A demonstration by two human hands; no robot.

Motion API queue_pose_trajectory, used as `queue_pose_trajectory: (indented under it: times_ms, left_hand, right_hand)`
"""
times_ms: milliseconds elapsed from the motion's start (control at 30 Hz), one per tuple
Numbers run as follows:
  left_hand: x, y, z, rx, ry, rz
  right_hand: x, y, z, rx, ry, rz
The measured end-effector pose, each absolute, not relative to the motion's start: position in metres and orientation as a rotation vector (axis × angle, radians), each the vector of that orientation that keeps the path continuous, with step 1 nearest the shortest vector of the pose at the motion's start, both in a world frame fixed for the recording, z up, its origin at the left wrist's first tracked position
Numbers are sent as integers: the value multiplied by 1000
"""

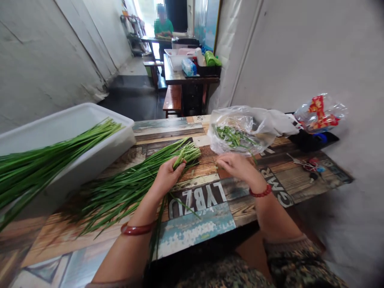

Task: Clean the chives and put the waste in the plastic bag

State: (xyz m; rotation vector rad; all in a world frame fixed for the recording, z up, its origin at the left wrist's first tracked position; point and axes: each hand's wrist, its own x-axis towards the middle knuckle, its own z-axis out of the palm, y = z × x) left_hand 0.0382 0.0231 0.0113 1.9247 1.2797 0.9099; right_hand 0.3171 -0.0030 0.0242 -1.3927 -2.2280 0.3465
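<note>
My left hand (168, 175) is closed round the pale stem ends of a few garlic chives (179, 159), whose leaves trail down past the wrist. Beside and behind it, a larger pile of chives (135, 176) lies on the patterned table (204, 200). My right hand (235, 166) is apart from the left, just in front of a clear plastic bag (264, 120). Its thumb and fingers are pinched together; whatever they hold is too small to make out. Inside the open bag are green scraps (232, 136).
On the left, a white plastic tub (90, 110) holds more long chives (60, 154). Keys (312, 166) and a red-and-clear wrapper (321, 114) lie at the right. Farther back are a second table (177, 76) with boxes, a bench (173, 98) and a seated person in green (163, 27).
</note>
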Motion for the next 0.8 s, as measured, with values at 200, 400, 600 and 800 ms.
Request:
queue_pose_trajectory:
  times_ms: [200,400,600,800]
  left_hand:
    - [39,25,7,1918,1253,911]
    - [41,28,1,1958,1227,935]
    - [46,31,-10,1994,1157,921]
    - [46,30,-11,1970,1180,963]
  right_hand:
    - [397,-37,6,-1584,-2015,306]
    - [400,-46,-17,-1685,-2066,147]
    - [320,-24,-19,-1603,-2148,230]
    - [292,-9,-20,-1685,-2136,214]
